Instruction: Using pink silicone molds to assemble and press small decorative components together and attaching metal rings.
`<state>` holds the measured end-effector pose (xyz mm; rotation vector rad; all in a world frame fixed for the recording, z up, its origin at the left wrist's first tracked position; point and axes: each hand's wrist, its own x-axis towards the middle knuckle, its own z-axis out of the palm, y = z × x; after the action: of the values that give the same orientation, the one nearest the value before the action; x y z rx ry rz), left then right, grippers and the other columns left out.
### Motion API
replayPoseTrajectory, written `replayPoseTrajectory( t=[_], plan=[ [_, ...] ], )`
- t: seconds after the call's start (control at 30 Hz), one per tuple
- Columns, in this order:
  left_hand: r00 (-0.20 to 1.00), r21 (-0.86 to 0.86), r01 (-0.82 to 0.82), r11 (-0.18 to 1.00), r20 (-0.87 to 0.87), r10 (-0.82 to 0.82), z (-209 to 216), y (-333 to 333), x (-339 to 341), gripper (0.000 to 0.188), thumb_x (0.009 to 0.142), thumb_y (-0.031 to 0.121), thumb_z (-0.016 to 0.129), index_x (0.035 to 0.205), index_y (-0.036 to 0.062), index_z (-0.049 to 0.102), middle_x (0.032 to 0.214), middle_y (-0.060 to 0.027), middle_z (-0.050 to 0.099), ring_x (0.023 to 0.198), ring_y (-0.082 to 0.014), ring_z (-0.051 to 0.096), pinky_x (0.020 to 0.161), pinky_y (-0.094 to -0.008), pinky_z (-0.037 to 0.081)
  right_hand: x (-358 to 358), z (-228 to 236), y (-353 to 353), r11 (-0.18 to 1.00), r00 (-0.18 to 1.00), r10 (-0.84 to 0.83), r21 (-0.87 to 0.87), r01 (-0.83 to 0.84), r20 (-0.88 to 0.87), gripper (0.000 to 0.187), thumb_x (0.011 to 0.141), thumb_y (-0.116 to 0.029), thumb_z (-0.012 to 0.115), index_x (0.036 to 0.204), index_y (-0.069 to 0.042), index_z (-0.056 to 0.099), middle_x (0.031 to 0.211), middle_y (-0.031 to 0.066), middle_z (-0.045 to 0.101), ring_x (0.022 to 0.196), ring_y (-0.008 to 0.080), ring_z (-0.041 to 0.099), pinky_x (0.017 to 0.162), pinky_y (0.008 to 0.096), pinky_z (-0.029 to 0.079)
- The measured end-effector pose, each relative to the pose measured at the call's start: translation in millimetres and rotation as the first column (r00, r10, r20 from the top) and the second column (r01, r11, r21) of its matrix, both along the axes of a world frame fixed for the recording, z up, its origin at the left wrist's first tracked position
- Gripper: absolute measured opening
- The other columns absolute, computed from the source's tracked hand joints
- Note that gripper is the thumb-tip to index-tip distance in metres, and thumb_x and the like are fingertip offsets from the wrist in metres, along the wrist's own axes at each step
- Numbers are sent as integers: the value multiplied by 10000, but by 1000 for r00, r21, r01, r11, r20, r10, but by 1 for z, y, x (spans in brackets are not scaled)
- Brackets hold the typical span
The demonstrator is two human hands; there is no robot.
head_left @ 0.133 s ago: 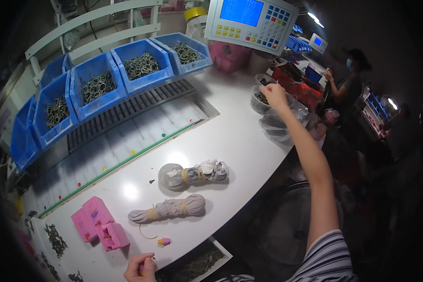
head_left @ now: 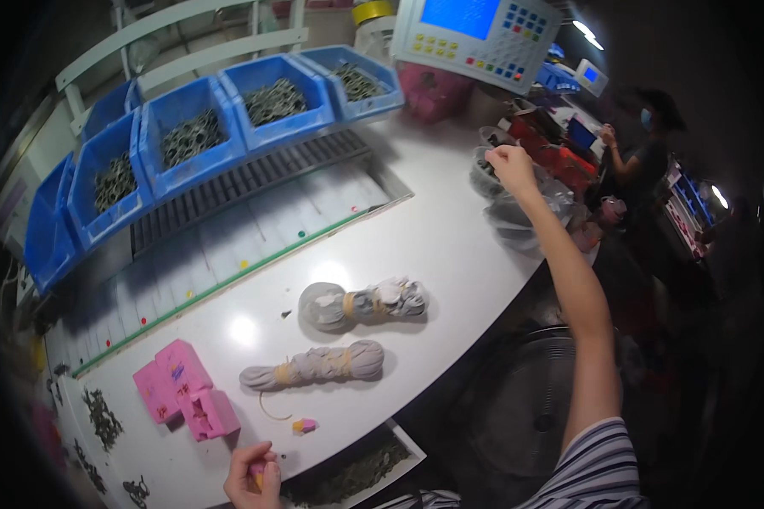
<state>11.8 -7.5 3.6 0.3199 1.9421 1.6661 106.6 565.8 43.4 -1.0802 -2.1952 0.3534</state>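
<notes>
My right hand (head_left: 514,171) reaches to the far right, its fingers pinched together over a clear plastic tub (head_left: 484,183) of small dark pieces. Whether a piece is between those fingertips cannot be made out. Close to the table's front edge, my left hand (head_left: 251,480) is curled round a small pink-and-yellow piece, mostly hidden by the fingers. A similar pink-and-yellow piece (head_left: 304,426) lies on the table nearby. Left of it sit joined pink blocks (head_left: 182,386) with hollows in them. Two cloth bundles tied with bands, one grey (head_left: 318,366) and one grey-white (head_left: 365,305), lie mid-table.
Blue bins (head_left: 191,140) of metal rings stand at the back left above a slotted white board with a green edge (head_left: 229,280). A control panel (head_left: 475,38) is behind. An open drawer (head_left: 412,450) juts out in front. Another person (head_left: 641,153) works far right.
The whole scene has shifted slightly right and up in the picture. My right hand stays over the tub, and my left hand stays curled near the front edge.
</notes>
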Motion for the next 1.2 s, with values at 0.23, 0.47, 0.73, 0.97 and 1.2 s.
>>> replayPoseTrajectory(
  t=[0.23, 0.47, 0.73, 0.97, 1.2],
  plan=[
    [992, 302, -56, 952, 126, 18, 1, -11, -20, 338, 817, -59, 509, 1155, -59, 484, 1200, -141, 501, 1144, -191, 487, 1000, -320, 353, -24, 19, -290, 321, 477, 878, -698, -640, -33, 118, 866, -118, 585, 863, -7, 625, 762, 98, 604, 697, 206, 593, 641, 314, 469],
    [968, 352, -82, 933, 251, -9, -2, -20, -19, 366, 797, -97, 636, 1139, -66, 509, 1096, -114, 518, 929, -125, 539, 737, -208, 495, -31, -25, -372, 270, 332, 933, -340, -901, -137, 227, 786, -92, 680, 980, -20, 586, 1015, 129, 577, 867, 311, 586, 712, 363, 499],
    [981, 360, -50, 932, 192, -21, 1, -6, -15, 322, 859, -78, 529, 1180, -84, 507, 1151, -181, 587, 927, -153, 593, 819, -250, 488, -36, -52, -402, 554, 610, 782, -306, -775, -130, 253, 755, 2, 681, 1000, -11, 619, 900, 122, 578, 765, 251, 595, 634, 318, 486],
    [1000, 345, -8, 939, 0, 9, 2, -3, -15, 444, 826, -111, 559, 1248, -82, 422, 1125, -221, 595, 1030, -211, 598, 905, -295, 492, -34, -28, -409, 418, 648, 645, -523, -743, -405, 223, 817, 49, 628, 1035, 10, 655, 851, 92, 614, 653, 100, 600, 559, 209, 491],
    [955, 192, 128, 973, -287, -69, 4, 2, -15, 357, 809, -104, 596, 1159, -59, 542, 1105, -163, 635, 989, -197, 630, 888, -288, 500, -33, -21, -402, 165, 645, 549, -687, -708, -532, 200, 849, 38, 599, 1044, 29, 646, 852, 75, 618, 639, 81, 591, 532, 198, 494]
  ],
)
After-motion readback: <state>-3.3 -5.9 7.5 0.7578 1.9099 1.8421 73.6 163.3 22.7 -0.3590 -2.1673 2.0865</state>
